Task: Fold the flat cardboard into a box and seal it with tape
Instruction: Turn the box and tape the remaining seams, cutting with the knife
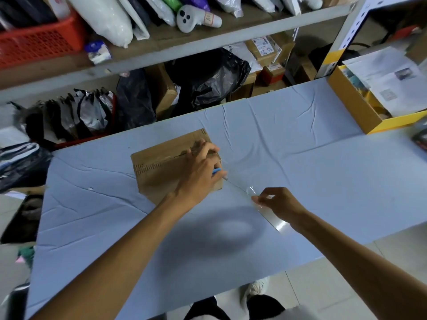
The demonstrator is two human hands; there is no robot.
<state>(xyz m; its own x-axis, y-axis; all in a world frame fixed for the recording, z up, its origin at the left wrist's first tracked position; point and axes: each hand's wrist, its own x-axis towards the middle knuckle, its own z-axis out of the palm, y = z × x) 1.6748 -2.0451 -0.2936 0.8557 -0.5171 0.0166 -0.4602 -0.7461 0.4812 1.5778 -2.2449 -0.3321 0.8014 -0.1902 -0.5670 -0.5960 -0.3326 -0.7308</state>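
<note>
Right now, through the head camera, I see the cardboard box (161,167) lying low and closed on the blue-grey table (323,172), its top flaps meeting along a seam that runs under my left hand (201,174). That hand rests on the box's near right corner, fingers curled round a blue-handled tool (216,171) whose tip sits just off the box's edge. I take it for a cutter, but the blur stops me being sure. From that corner a strip of clear tape (240,189) stretches taut away from the box to my right hand (277,202), which pinches it between thumb and fingertips. More tape trails beyond that hand, further from the box, and I can see no roll. Well beyond the box to its right stands an open yellow-edged carton (355,107). I judge the step in hand to be severing the strip at the box's edge, and several things could spoil it. If my right hand slackens, the tape may fold and stick to itself. If it pulls too hard, it may peel the strip off the seam or drag the light box across the table. The tool's tip is close to my own fingers and to the table cover, so a slip could nick either. A cut made too far from the box would leave a loose tail to wrinkle.
</note>
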